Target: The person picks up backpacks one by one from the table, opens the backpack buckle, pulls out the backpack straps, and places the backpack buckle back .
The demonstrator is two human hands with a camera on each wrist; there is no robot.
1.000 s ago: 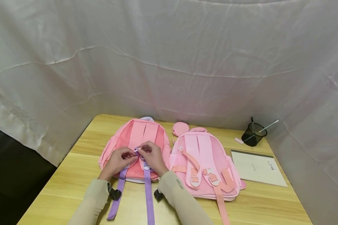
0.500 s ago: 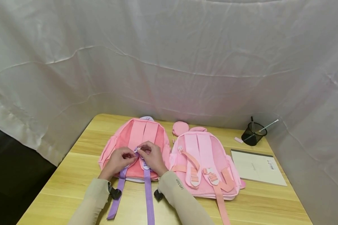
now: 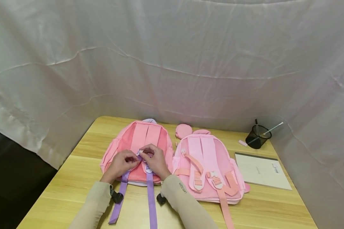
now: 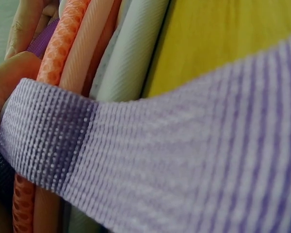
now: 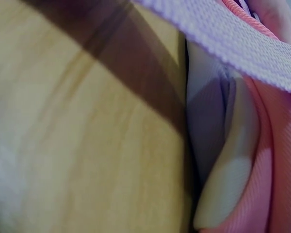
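A coral-pink backpack (image 3: 152, 130) lies back side up on the wooden table, its shoulder straps on top. Over its lower half, my left hand (image 3: 120, 163) pinches a short purple webbing strap between thumb and fingertips. My right hand (image 3: 156, 160) pinches a small white buckle (image 3: 139, 153) on that webbing, fingertips close to the left ones. The fingers partly cover the buckle. Two long purple straps (image 3: 151, 200) hang from the backpack toward the table's front. One purple strap (image 4: 160, 145) fills much of the left wrist view; another purple strap (image 5: 242, 43) crosses the right wrist view.
A lighter pink backpack (image 3: 209, 146) with orange straps lies right beside the first. Behind it sits a small round pink pouch (image 3: 184, 131). Farther right are a notebook (image 3: 258, 173), a black mesh pen holder (image 3: 253, 142) and a small pink block (image 3: 242, 143). Grey curtains (image 3: 172, 63) surround the table.
Both hands stay in almost the same place, with only slight finger movement at the white buckle. The backpacks have not moved.
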